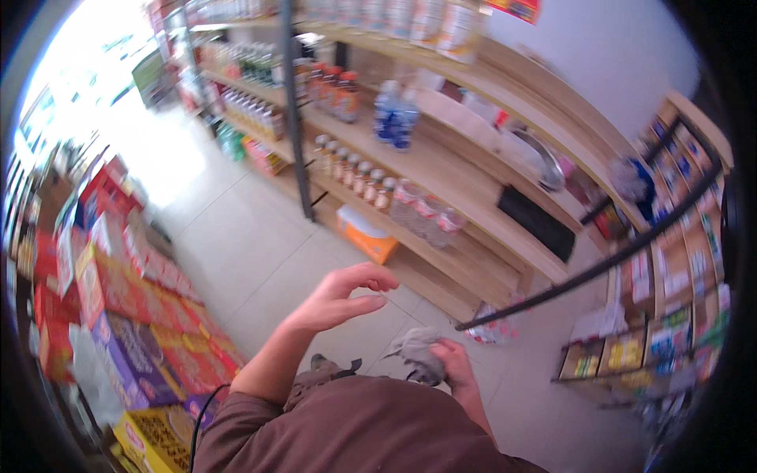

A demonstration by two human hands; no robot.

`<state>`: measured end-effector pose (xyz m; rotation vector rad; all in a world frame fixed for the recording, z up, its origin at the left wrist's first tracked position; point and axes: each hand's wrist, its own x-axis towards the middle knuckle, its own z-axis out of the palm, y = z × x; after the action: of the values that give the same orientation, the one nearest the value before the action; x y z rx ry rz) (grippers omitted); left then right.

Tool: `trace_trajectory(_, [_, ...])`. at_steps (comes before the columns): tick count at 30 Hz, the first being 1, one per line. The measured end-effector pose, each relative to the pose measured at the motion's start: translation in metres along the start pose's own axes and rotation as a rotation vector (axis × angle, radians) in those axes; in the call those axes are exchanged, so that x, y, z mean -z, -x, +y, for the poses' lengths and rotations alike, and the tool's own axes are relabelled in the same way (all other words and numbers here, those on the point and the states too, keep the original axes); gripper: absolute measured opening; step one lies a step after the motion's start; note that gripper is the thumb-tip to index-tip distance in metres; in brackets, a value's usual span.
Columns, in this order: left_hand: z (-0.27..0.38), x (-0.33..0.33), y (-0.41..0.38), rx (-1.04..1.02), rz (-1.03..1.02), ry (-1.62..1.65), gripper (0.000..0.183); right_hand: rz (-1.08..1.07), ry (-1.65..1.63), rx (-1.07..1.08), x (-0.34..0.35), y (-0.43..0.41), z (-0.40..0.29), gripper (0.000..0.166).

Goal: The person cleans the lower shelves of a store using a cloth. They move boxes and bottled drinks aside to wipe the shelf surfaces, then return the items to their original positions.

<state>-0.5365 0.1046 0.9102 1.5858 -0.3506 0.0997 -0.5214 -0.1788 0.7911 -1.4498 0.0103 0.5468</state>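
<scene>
My left hand (349, 295) is held out in front of my body with its thumb and fingers apart and nothing between them. Low on my right side, my right hand (455, 360) grips a crumpled grey cloth (417, 352). Beyond both hands stands a wooden shelf unit (491, 195) with dark metal posts. Its middle board carries blue-labelled bottles (396, 118) and orange-capped bottles (334, 94). On the board below are a row of dark-capped bottles (355, 174) and several clear plastic bottles (426, 213). A black flat item (537, 223) lies at the right end.
An orange and white box (366, 233) sits on the bottom board. Stacked red cartons (148, 284), a purple box (133, 360) and a yellow box (157, 440) line my left. Another shelf rack (627, 349) stands at right. A dark metal post (597, 266) slants across the right side.
</scene>
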Motion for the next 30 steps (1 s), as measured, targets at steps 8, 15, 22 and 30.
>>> trace_trajectory(8, [-0.117,0.061,0.112,0.493,-0.096,-0.857,0.043,-0.012,0.749,0.229,-0.081,-0.091,0.029,0.025])
trace_trajectory(15, [-0.128,0.133,0.138,0.534,0.06,-0.842,0.054,-0.232,0.279,0.18,-0.223,-0.126,-0.008,0.019])
trace_trajectory(22, [-0.196,0.19,0.156,0.499,0.37,-0.569,0.053,-0.541,0.136,0.083,-0.34,-0.133,-0.04,0.021])
trace_trajectory(30, [-0.198,0.308,0.146,0.425,0.942,0.73,0.033,-0.593,0.33,0.12,-0.387,-0.281,0.0,0.032])
